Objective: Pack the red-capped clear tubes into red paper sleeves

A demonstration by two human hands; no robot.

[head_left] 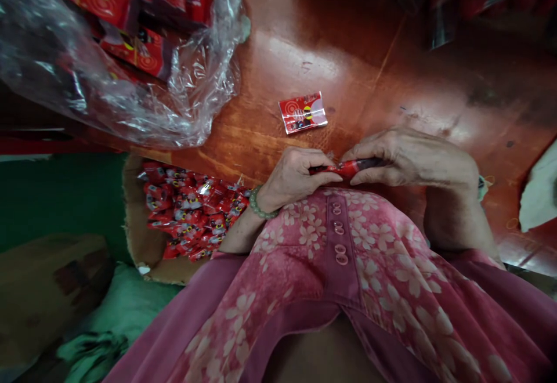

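Observation:
A small red and dark printed packet (pixel 348 168) is stretched between my two hands, close to the front of my body. My left hand (pixel 296 177), with a green bead bracelet on its wrist, pinches the packet's left end between thumb and fingers. The thumb and fingers of my right hand (pixel 404 159) are closed on its darker right end. My fingers hide part of it, so I cannot tell whether it is folded or rolled. Just beyond my left hand, a flat red printed packet (pixel 300 110) lies on the reddish-brown table (pixel 278 69).
At the far left, a clear plastic bag (pixel 187 116) holds several banded bundles of red packets (pixel 150 52). Below the table edge stands a cardboard box (pixel 133 220) of filled red packets (pixel 204 215). A rubber band (pixel 512 224) lies to the right.

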